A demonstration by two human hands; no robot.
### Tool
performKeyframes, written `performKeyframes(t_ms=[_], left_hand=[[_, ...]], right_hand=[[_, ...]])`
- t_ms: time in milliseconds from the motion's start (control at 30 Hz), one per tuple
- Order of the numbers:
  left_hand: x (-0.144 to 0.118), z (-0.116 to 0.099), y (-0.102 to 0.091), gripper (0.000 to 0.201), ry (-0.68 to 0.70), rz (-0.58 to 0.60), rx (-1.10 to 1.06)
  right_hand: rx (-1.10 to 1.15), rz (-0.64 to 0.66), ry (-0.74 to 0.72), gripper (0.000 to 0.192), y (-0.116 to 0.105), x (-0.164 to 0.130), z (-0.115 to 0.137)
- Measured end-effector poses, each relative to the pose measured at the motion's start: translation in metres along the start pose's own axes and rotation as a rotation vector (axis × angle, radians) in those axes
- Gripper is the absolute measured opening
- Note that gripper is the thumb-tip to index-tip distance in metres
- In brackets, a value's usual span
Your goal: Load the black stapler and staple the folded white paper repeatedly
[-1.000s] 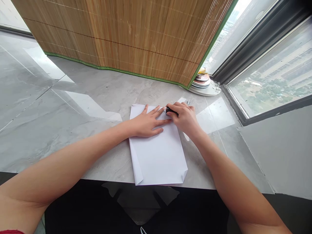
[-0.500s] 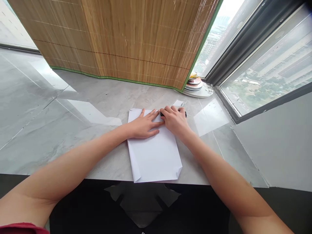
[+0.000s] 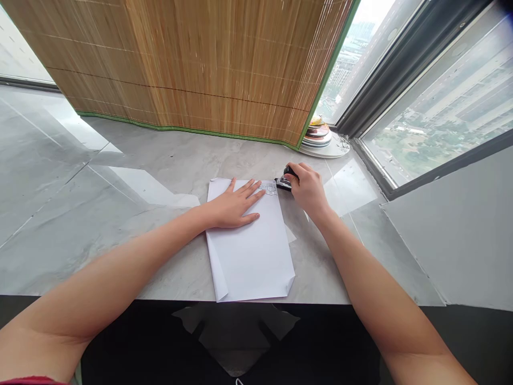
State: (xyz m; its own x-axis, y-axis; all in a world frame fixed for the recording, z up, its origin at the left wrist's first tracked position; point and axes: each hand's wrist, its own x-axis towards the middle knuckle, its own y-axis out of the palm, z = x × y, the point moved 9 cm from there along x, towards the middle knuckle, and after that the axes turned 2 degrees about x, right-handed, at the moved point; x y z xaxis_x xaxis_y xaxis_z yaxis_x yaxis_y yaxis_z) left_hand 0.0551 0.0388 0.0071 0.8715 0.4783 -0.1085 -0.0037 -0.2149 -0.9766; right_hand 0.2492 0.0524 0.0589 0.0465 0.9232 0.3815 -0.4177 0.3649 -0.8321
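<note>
A white sheet of paper (image 3: 250, 251) lies on the grey marble counter (image 3: 120, 214), its near corners curled up. My left hand (image 3: 234, 206) rests flat on the sheet's far part, fingers spread. A small grey printed mark (image 3: 269, 187) shows at the sheet's far right corner. My right hand (image 3: 308, 190) is just off that corner, fingers closed round a small black stamp-like tool (image 3: 285, 182) held against the counter beside the paper.
A bamboo blind (image 3: 200, 69) with green edging stands along the back. A stack of plates (image 3: 320, 140) sits at the back right by the dark window frame (image 3: 401, 69). A grey panel (image 3: 460, 235) lies at right. The counter's front edge runs just below the paper.
My right hand has lifted off the paper's far right corner and moved right with the black tool, uncovering a grey printed mark. The left hand stays pressed on the sheet.
</note>
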Motion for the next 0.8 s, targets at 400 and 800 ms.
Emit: performKeyframes(t_ms=[400,800], left_hand=[[-0.0007,-0.0018,-0.0038,0.082,-0.014,0.009,-0.016],[-0.0019,-0.0016,-0.0036,0.079,-0.015,0.014,-0.015]], right_hand=[[0.037,0.021,0.0,0.03,-0.0023,-0.0049,-0.0049],[0.063,0.044,0.009,0.045,-0.0037,-0.0071,-0.0077]])
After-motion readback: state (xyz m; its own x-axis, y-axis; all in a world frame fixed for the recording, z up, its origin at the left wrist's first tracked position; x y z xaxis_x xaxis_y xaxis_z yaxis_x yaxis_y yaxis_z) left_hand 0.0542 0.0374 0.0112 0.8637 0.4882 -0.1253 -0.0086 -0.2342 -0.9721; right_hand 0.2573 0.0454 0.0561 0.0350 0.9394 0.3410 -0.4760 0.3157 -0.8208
